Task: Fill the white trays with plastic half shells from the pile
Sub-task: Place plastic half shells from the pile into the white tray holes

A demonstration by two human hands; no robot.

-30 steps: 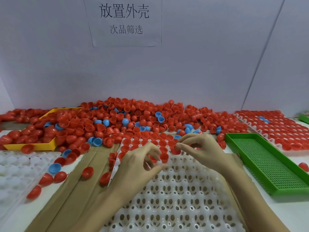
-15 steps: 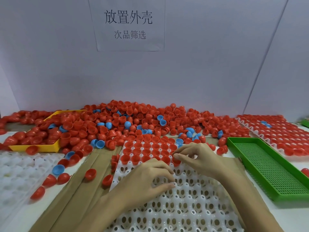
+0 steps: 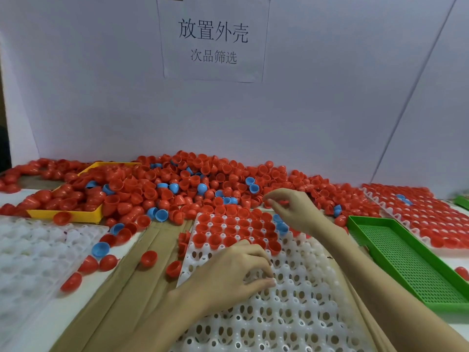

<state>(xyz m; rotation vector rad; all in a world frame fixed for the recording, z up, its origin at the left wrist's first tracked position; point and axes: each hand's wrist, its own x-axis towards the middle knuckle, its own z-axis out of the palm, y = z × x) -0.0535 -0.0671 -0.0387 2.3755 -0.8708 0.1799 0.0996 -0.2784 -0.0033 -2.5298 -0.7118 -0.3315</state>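
Your counter (image 3: 33,323): white, cardboard strip under white tray (image 3: 291,313) | pile (image 3: 193,184) against grey wall, paper sign (image 3: 213,39) above | your left hand (image 3: 228,273) curls onto tray, apparently empty | your right hand (image 3: 291,209) loosely curled at pile's edge, grasp unclear

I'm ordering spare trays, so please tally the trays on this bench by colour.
White: 3 (centre tray, left tray, right tray)
Yellow tray: 1
Green tray: 1; a green sliver at the right edge is unidentifiable
Total: 5
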